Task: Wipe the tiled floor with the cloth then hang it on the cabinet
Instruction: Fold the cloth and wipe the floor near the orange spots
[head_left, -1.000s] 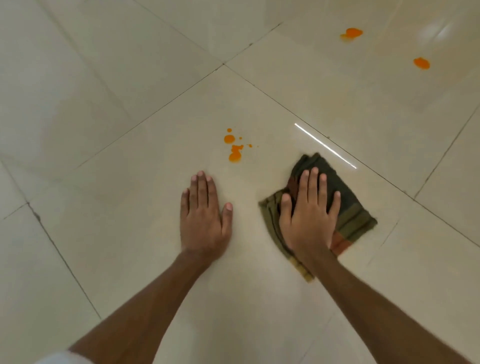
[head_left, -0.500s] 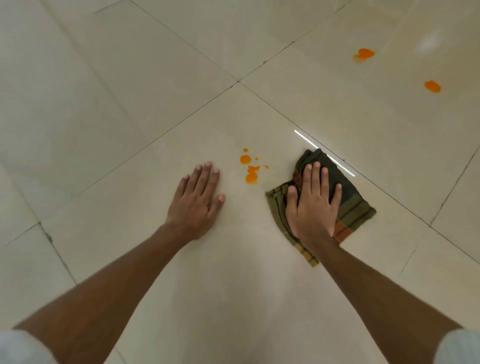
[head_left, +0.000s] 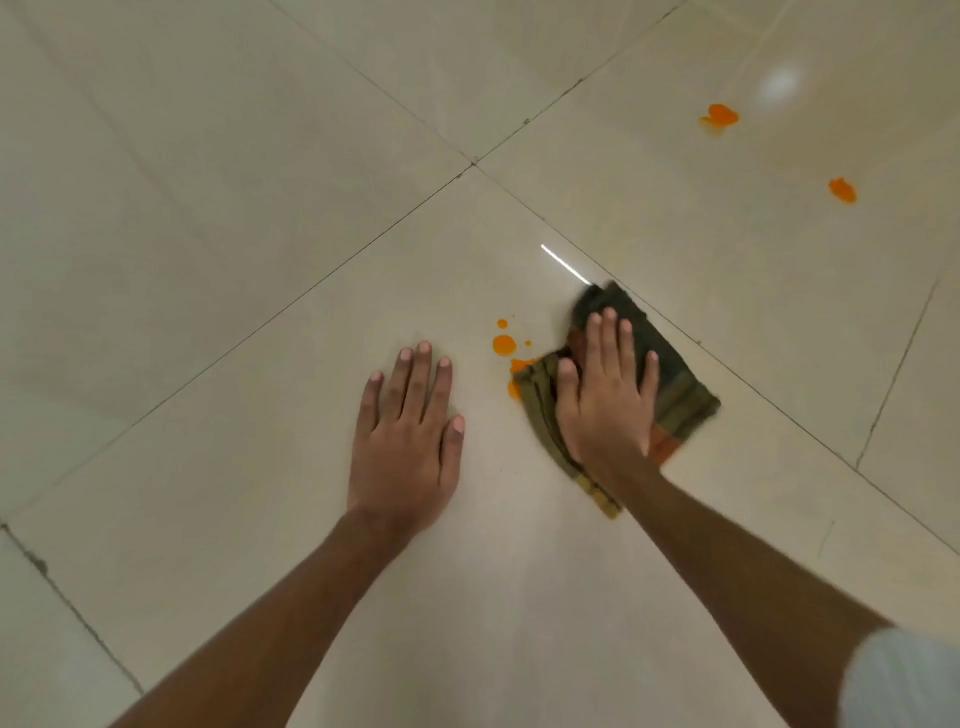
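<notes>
A folded dark green cloth (head_left: 675, 384) with brown and orange stripes lies on the cream tiled floor (head_left: 260, 234). My right hand (head_left: 605, 395) presses flat on top of it, fingers spread. The cloth's left edge touches a cluster of orange spill drops (head_left: 505, 344). To the left of the drops my left hand (head_left: 408, 436) rests flat on the bare tile, palm down, holding nothing. No cabinet is in view.
Two more orange spots lie on the tile at the far right, one (head_left: 719, 117) further away and one (head_left: 842, 189) nearer. Dark grout lines cross at a tile corner (head_left: 472, 164) ahead of my hands.
My right hand has slid the cloth left until its edge covers part of the orange drops. My left hand has shifted a little on the tile.
</notes>
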